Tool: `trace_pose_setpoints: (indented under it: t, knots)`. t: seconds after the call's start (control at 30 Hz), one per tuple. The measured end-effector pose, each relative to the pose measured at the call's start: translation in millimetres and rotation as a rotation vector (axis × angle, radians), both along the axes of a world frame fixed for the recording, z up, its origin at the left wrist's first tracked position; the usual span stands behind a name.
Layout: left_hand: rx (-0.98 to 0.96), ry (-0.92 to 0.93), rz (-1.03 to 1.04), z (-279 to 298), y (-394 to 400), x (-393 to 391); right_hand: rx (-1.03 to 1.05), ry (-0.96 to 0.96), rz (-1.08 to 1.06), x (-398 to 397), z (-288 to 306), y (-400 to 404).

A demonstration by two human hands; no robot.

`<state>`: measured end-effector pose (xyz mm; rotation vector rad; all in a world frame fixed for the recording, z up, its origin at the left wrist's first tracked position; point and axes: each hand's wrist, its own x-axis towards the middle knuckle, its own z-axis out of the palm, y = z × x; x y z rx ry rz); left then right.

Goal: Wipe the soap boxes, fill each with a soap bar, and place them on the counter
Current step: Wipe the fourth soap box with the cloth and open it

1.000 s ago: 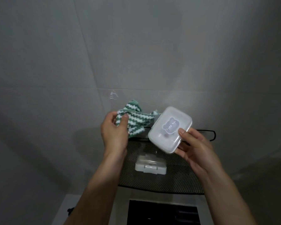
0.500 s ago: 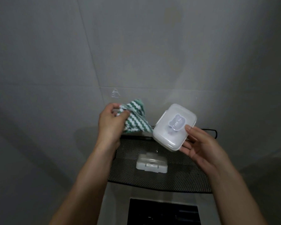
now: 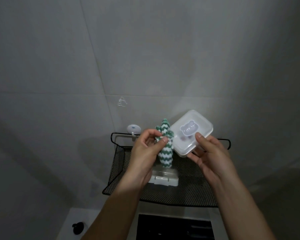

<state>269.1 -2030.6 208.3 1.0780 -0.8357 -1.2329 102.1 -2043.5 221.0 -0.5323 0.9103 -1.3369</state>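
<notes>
A dim tiled wall (image 3: pixel 145 58) filled most of the view, and a black mesh shelf (image 3: pixel 194 186) was fixed to it with a raised wire rail along its back edge. Above the shelf's back edge, the right hand (image 3: pixel 210 153) held a closed translucent soap box (image 3: pixel 191 132) tilted, its bear-shaped label facing up; the thumb lay on the lid and the fingers curled under the base. What was inside could not be told through the cloudy plastic, beyond a faint dark smudge. Just beside its left edge, the left hand (image 3: pixel 145 149) pinched a green-and-white striped cloth (image 3: pixel 165 148) between thumb and fingertips, the cloth hanging in a narrow bunch. A second soap box (image 3: pixel 164 178), closed with its clasp facing the viewer, sat near the middle of the shelf, partly behind the left wrist. To wipe well, the cloth would likely need spreading flat over the fingers before rubbing the lid, with the box gripped firmly by its edges.
</notes>
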Motion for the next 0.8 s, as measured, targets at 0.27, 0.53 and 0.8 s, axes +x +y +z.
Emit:
trace_pose_setpoints:
  t: [0.27,0.53,0.8]
  knots:
    - [0.001,0.194,0.008,-15.6,9.0,-43.6,-0.067,-0.012,-0.094,8.8,3.5,-5.9]
    - [-0.039,0.036,0.000,-6.2,-5.7,14.2,-0.047,0.023,0.094,-18.3,-8.2,2.5]
    - [-0.097,-0.047,0.030,-5.7,-5.4,21.7,-0.059,0.051,0.149,-19.0,-15.3,-1.1]
